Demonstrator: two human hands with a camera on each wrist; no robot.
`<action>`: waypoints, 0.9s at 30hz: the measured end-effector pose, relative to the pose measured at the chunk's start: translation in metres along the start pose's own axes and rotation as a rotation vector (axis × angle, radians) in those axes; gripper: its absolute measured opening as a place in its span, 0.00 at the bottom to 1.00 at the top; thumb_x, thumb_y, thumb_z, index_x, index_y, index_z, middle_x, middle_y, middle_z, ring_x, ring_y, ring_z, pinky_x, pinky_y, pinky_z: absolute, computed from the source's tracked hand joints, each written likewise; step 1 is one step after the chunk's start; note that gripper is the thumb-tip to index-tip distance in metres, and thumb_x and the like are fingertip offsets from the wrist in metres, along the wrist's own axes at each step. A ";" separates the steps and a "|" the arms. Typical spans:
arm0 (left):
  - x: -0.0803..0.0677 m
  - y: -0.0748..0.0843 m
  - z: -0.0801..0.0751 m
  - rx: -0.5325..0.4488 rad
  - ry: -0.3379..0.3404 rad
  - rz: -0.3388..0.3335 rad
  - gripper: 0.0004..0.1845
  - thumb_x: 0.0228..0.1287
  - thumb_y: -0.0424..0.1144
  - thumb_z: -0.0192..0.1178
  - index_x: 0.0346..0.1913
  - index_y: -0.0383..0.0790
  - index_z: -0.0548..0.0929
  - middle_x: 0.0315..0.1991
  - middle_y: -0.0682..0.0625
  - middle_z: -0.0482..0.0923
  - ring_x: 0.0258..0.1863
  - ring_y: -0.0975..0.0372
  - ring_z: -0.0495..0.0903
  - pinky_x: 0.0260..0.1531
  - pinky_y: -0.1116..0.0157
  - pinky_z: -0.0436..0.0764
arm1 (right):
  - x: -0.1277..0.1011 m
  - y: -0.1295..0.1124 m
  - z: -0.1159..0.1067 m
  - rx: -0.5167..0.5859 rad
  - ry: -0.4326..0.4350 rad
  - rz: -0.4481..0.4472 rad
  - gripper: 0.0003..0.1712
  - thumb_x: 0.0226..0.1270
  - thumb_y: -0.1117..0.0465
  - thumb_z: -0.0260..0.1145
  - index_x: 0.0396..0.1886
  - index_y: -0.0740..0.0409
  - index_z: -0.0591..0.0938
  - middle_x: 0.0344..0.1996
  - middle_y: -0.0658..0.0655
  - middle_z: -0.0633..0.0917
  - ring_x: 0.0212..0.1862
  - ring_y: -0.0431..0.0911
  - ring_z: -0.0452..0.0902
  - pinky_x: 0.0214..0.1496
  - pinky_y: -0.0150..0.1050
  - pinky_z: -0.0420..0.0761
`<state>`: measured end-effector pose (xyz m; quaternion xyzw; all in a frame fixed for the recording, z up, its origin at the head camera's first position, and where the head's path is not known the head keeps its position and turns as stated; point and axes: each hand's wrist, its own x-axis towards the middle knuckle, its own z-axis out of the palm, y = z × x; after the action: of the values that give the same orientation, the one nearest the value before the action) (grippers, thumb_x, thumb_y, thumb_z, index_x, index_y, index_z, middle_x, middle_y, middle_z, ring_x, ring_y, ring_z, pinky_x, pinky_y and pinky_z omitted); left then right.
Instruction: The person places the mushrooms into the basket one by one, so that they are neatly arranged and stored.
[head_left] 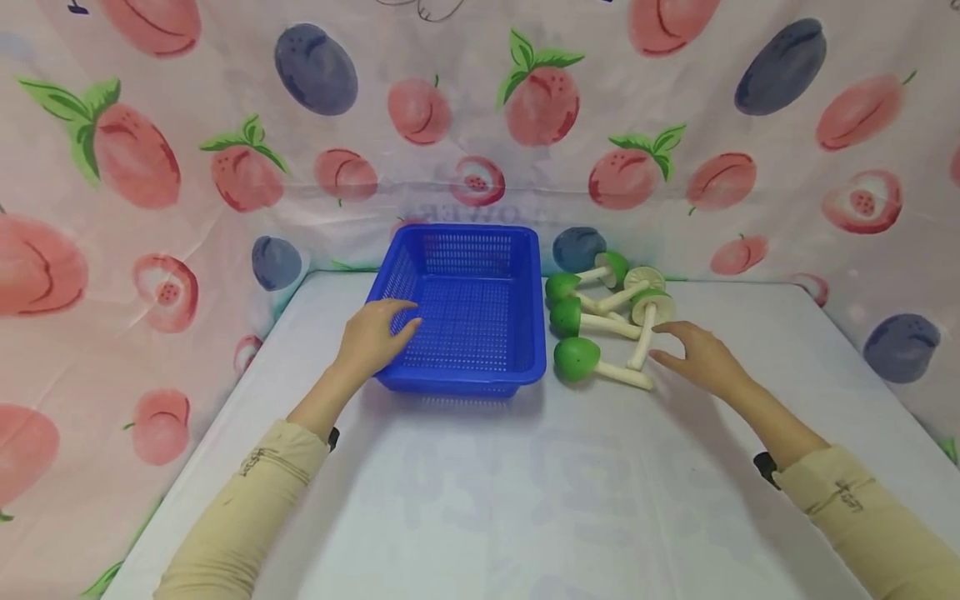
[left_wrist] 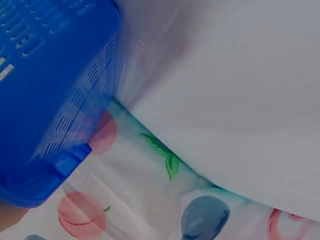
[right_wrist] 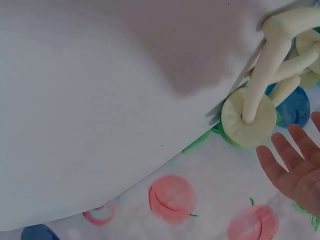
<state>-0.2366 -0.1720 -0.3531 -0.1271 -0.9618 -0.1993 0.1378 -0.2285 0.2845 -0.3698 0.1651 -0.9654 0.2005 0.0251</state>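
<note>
- Left hand (head_left: 372, 336) resting on the near left rim of the blue basket (head_left: 480, 250), fingers relaxed and draped over the edge, thumb side toward the inside; nothing pinched.
- Basket standing upright on the white table (head_left: 525, 483), directly ahead of and to the right of the left hand; perforated walls and floor, nothing seen inside.
- In the left wrist view, only the basket's corner (left_wrist: 45, 115) and a sliver of skin at the bottom edge; finger posture not readable there.
- Right hand (head_left: 699, 357) open, fingers extended and slightly spread, holding nothing; fingertips just beside the pale stem of the nearest toy mushroom (head_left: 600, 363), contact not certain.
- Further green-capped mushrooms (head_left: 600, 296) piled beyond and to the left of the right hand, stems crossing, between that hand and the basket.
- In the right wrist view, straight fingers (right_wrist: 290, 160) near a cap's pale underside (right_wrist: 248, 119), apart from it.
- Fruit-print cloth (head_left: 150, 167) hung behind and to both sides.
</note>
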 end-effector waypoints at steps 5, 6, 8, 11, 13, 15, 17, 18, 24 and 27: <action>-0.002 -0.004 0.002 -0.024 0.019 -0.023 0.22 0.65 0.47 0.56 0.57 0.38 0.78 0.61 0.36 0.72 0.63 0.43 0.68 0.62 0.45 0.67 | 0.002 -0.006 0.011 0.027 -0.002 -0.043 0.24 0.64 0.61 0.63 0.55 0.73 0.74 0.54 0.74 0.77 0.59 0.69 0.69 0.59 0.63 0.68; -0.003 -0.005 0.003 -0.030 0.022 -0.029 0.23 0.64 0.47 0.57 0.57 0.37 0.77 0.62 0.36 0.71 0.64 0.42 0.67 0.63 0.44 0.66 | 0.002 -0.007 0.013 0.034 -0.008 -0.048 0.24 0.64 0.61 0.63 0.55 0.73 0.74 0.54 0.74 0.77 0.59 0.68 0.69 0.59 0.62 0.69; -0.004 -0.007 0.006 -0.045 0.026 -0.042 0.23 0.64 0.46 0.57 0.58 0.37 0.76 0.64 0.35 0.68 0.65 0.41 0.64 0.64 0.44 0.64 | 0.002 -0.009 0.019 0.053 -0.019 -0.057 0.24 0.64 0.61 0.63 0.55 0.72 0.75 0.54 0.73 0.77 0.58 0.68 0.70 0.58 0.62 0.70; -0.004 -0.007 0.009 -0.053 0.017 -0.059 0.25 0.64 0.47 0.58 0.60 0.37 0.75 0.66 0.34 0.66 0.67 0.41 0.62 0.66 0.44 0.62 | 0.002 -0.011 0.027 0.071 -0.036 -0.068 0.23 0.64 0.62 0.63 0.55 0.71 0.75 0.54 0.72 0.78 0.56 0.67 0.72 0.56 0.60 0.72; -0.004 -0.007 0.010 -0.030 -0.010 -0.066 0.26 0.64 0.48 0.57 0.61 0.37 0.73 0.67 0.34 0.64 0.68 0.40 0.60 0.67 0.44 0.60 | 0.003 -0.012 0.032 0.083 -0.045 -0.071 0.22 0.63 0.63 0.63 0.54 0.71 0.76 0.52 0.72 0.78 0.52 0.66 0.75 0.52 0.59 0.75; -0.004 -0.006 0.010 0.001 -0.045 -0.082 0.29 0.65 0.49 0.56 0.64 0.37 0.71 0.68 0.33 0.61 0.69 0.40 0.56 0.68 0.44 0.57 | 0.005 -0.013 0.035 0.091 -0.055 -0.073 0.21 0.62 0.63 0.64 0.53 0.72 0.76 0.50 0.72 0.80 0.49 0.65 0.76 0.50 0.58 0.76; -0.003 -0.004 0.009 0.030 -0.082 -0.099 0.31 0.65 0.51 0.55 0.66 0.37 0.67 0.70 0.31 0.56 0.71 0.39 0.52 0.69 0.43 0.54 | 0.008 -0.014 0.038 0.096 -0.059 -0.084 0.20 0.61 0.65 0.65 0.51 0.73 0.77 0.46 0.72 0.81 0.46 0.64 0.77 0.48 0.57 0.77; -0.002 -0.004 0.009 0.041 -0.097 -0.108 0.32 0.65 0.51 0.55 0.67 0.37 0.66 0.70 0.30 0.54 0.71 0.38 0.49 0.69 0.42 0.53 | 0.010 -0.015 0.039 0.099 -0.059 -0.093 0.20 0.60 0.66 0.65 0.50 0.73 0.78 0.45 0.72 0.82 0.45 0.63 0.78 0.47 0.56 0.78; -0.002 -0.005 0.009 0.066 -0.127 -0.146 0.36 0.65 0.54 0.53 0.70 0.38 0.61 0.71 0.28 0.49 0.72 0.37 0.46 0.70 0.42 0.50 | 0.020 -0.018 0.047 0.100 -0.045 -0.154 0.17 0.55 0.70 0.67 0.44 0.74 0.81 0.36 0.71 0.84 0.39 0.60 0.81 0.42 0.52 0.80; -0.003 -0.006 0.011 0.072 -0.133 -0.157 0.36 0.66 0.54 0.53 0.70 0.38 0.61 0.71 0.29 0.50 0.72 0.38 0.46 0.70 0.43 0.51 | 0.024 -0.019 0.049 0.065 -0.049 -0.180 0.16 0.53 0.70 0.68 0.42 0.75 0.81 0.33 0.69 0.84 0.37 0.58 0.81 0.41 0.52 0.80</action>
<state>-0.2378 -0.1734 -0.3654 -0.0593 -0.9824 -0.1659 0.0619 -0.2441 0.2414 -0.4049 0.2568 -0.9399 0.2247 0.0139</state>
